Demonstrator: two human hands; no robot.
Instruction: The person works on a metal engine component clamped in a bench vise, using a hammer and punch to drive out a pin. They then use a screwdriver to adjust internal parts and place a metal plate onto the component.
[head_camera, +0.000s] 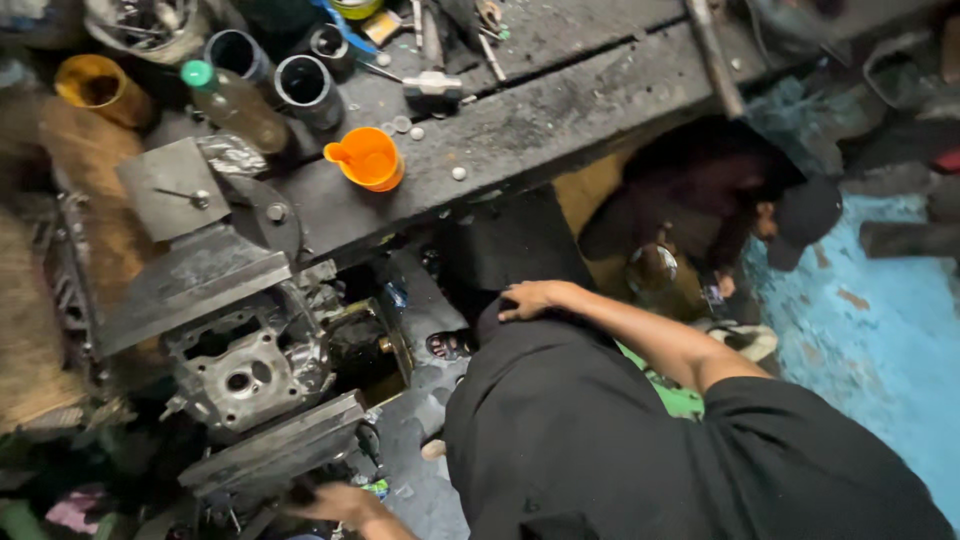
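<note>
Nearest the lens, black cloth (600, 440), filling the lower right. On its upper fold, the right hand (535, 298), grip wide and flat, fingers spread, holding nothing. At the bottom edge, the left hand (340, 500), just below a grey steel plate (280, 450); grip half out of view, so cannot tell whether closed on anything.

Up and left of the left grip, a greasy engine block (250, 365), open bores facing up. Above the right grip, a dark, sooty table (560, 110) of rough planks. To the right of the right grip, a worn blue floor (880, 330). Beyond that grip, under the table edge, another person (700, 200), crouched.

On the table, well above both grips:
- One orange jug (368, 158), inside not visible.
- One bottle (235, 105) with a green cap, brownish liquid inside.
- One yellow cup (95, 90), dark within.
- Three black pipe ends (305, 90), hollow.
- One hammer (432, 88).
- A few small washers (458, 172), loose, close to the jug.
</note>
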